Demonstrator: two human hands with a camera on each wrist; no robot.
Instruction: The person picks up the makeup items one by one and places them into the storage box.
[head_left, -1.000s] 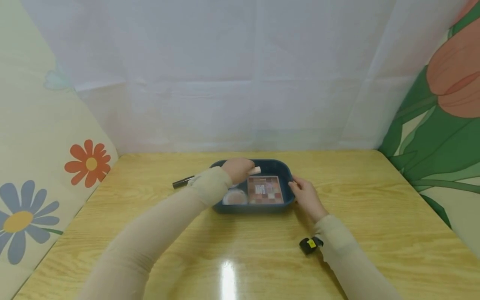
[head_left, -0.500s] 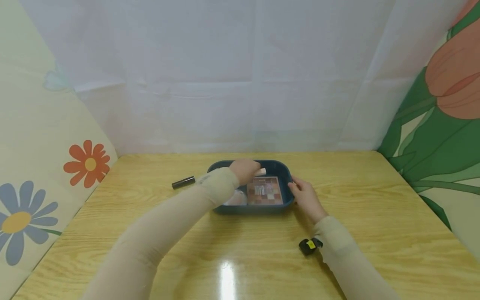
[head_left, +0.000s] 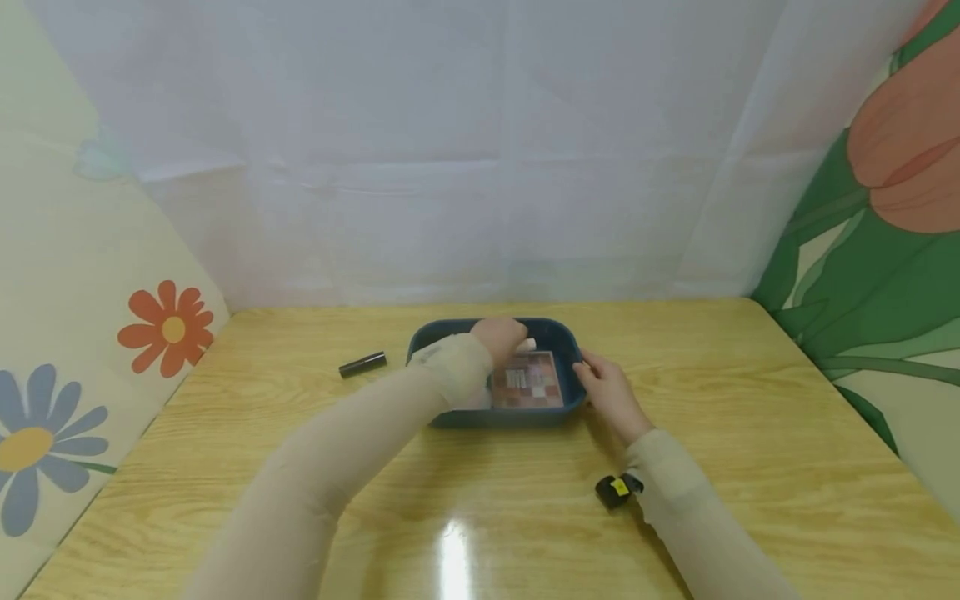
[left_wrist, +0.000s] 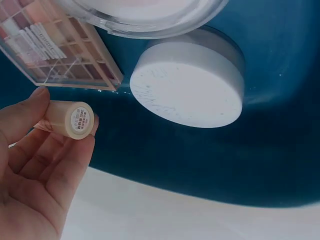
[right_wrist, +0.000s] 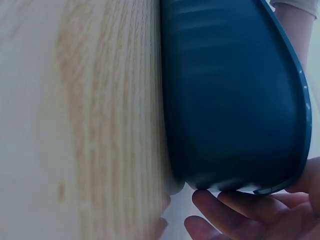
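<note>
My left hand (head_left: 499, 340) is inside the dark blue basin (head_left: 506, 419), above its contents. In the left wrist view its thumb and fingers pinch a small cream cosmetic tube (left_wrist: 67, 119), a round sticker on its end facing the camera. Beside the tube lie a checkered makeup palette (left_wrist: 55, 42), a round white container (left_wrist: 187, 82) and a clear-rimmed round case (left_wrist: 150, 22). My right hand (head_left: 609, 393) grips the basin's right end. In the right wrist view the thumb sits at the rim, with the fingers against the outer wall (right_wrist: 235, 100).
A black capped tube (head_left: 363, 364) lies on the wooden table (head_left: 697, 358) to the left of the basin. By the right sleeve is a small black device with a yellow mark (head_left: 615, 491). A white cloth (head_left: 465, 167) hangs behind the table, with flower-patterned panels on both sides.
My left hand has moved rightward within the basin, still pinching the tube. The sleeve now covers more of the basin's left part. My right hand keeps its grip on the basin's end.
</note>
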